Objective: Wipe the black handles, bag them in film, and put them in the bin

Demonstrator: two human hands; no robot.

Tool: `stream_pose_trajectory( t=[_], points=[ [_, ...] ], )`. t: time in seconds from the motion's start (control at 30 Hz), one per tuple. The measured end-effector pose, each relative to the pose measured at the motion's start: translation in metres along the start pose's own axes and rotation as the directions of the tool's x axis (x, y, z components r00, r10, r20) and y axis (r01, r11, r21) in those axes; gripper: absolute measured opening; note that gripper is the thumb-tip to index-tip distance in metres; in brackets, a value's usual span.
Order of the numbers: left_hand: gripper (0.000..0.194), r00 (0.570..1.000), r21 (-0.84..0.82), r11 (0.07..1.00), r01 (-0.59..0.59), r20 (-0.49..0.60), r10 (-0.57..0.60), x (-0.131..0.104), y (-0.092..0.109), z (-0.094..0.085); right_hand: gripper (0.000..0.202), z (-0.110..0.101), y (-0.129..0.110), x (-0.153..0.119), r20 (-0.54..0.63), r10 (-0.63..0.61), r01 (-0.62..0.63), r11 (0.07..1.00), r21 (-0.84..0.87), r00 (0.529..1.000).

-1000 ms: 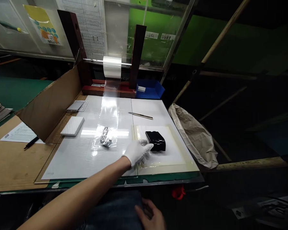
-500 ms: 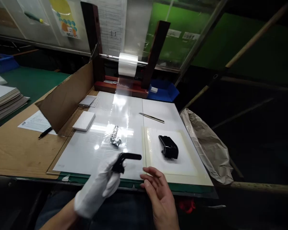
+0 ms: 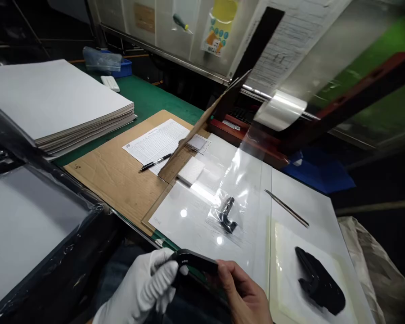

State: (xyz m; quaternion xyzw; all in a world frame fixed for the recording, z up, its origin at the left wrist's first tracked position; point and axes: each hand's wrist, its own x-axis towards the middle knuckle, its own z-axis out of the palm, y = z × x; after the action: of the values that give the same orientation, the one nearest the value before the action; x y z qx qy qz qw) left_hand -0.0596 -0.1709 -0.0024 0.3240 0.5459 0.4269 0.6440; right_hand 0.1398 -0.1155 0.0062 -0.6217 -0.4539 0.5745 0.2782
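Note:
Between my two hands is a curved black plastic part (image 3: 195, 260) with small pale markings on it. My left hand (image 3: 145, 283), in a white glove, grips its thicker left end. The bare fingers of my right hand (image 3: 241, 288) pinch its right end. Just beyond, a similar black hooked part (image 3: 228, 216) lies under or inside clear plastic film (image 3: 238, 175) on the white work surface. To the right a bulkier black plastic piece (image 3: 319, 281) rests on a taped white sheet (image 3: 286, 297).
A film roll (image 3: 281, 110) hangs on a rod at the back. Tweezers (image 3: 286, 208) lie at right, a white foam block (image 3: 191, 170) near the cardboard flap (image 3: 202, 128). A pen (image 3: 155, 163) sits on a form (image 3: 155, 141). Stacked white sheets (image 3: 60, 99) stand at left; a blue bin (image 3: 319, 168) is behind.
My right hand has closed on the free end of the black part, which has come lower and closer. The camera view has swung left and tilted, showing more of the left side.

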Motion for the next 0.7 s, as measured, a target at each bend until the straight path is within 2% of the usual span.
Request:
stream_pose_trajectory(
  t=[0.07,0.1,0.17,0.2,0.27,0.33,0.4,0.43,0.47,0.53,0.63,0.67,0.7],
  points=[
    [0.041,0.986,0.079,0.992,-0.101,-0.125,0.11,-0.001,-0.004,-0.011,0.049,0.008,-0.019,0.025,0.11,-0.145,0.157,0.981,-0.111,0.983],
    [0.035,0.967,0.121,0.983,-0.137,-0.198,0.159,-0.002,-0.006,-0.018,0.049,0.016,-0.031,0.042,0.145,-0.25,0.273,0.946,-0.172,0.957],
    [0.028,0.911,0.218,0.961,-0.17,-0.336,0.238,-0.001,-0.007,-0.03,0.05,0.04,-0.057,0.082,0.15,-0.469,0.492,0.817,-0.302,0.87],
    [0.029,0.881,0.269,0.947,-0.175,-0.386,0.273,-0.001,-0.006,-0.036,0.051,0.055,-0.069,0.102,0.145,-0.565,0.574,0.727,-0.377,0.812],
    [0.033,0.81,0.379,0.909,-0.173,-0.47,0.35,0.003,-0.001,-0.045,0.054,0.087,-0.086,0.136,0.141,-0.637,0.624,0.645,-0.44,0.758],
    [0.031,0.715,0.493,0.852,-0.177,-0.53,0.456,0.008,0.006,-0.05,0.049,0.113,-0.091,0.155,0.132,-0.645,0.627,0.64,-0.443,0.752],
    [0.025,0.632,0.579,0.788,-0.209,-0.535,0.561,0.014,0.01,-0.049,0.031,0.123,-0.084,0.154,0.126,-0.645,0.631,0.657,-0.412,0.754],
    [0.022,0.617,0.601,0.763,-0.239,-0.513,0.597,0.018,0.01,-0.046,0.023,0.119,-0.078,0.148,0.125,-0.641,0.633,0.673,-0.384,0.757],
    [0.021,0.626,0.61,0.744,-0.275,-0.473,0.619,0.021,0.009,-0.043,0.017,0.11,-0.07,0.139,0.118,-0.634,0.629,0.693,-0.352,0.764],
    [0.023,0.675,0.602,0.721,-0.343,-0.376,0.635,0.027,0.004,-0.031,0.023,0.077,-0.055,0.113,0.08,-0.603,0.597,0.748,-0.29,0.794],
    [0.027,0.719,0.604,0.671,-0.43,-0.22,0.659,0.039,-0.001,-0.004,0.046,0.017,-0.037,0.068,-0.027,-0.376,0.376,0.926,-0.008,0.926],
    [0.028,0.719,0.608,0.646,-0.461,-0.17,0.673,0.043,-0.002,0.006,0.049,0.002,-0.032,0.053,-0.066,-0.284,0.29,0.953,0.092,0.956],
    [0.029,0.718,0.609,0.623,-0.491,-0.123,0.685,0.048,-0.001,0.017,0.049,-0.01,-0.027,0.038,-0.108,-0.227,0.241,0.959,0.147,0.968]
  ],
)
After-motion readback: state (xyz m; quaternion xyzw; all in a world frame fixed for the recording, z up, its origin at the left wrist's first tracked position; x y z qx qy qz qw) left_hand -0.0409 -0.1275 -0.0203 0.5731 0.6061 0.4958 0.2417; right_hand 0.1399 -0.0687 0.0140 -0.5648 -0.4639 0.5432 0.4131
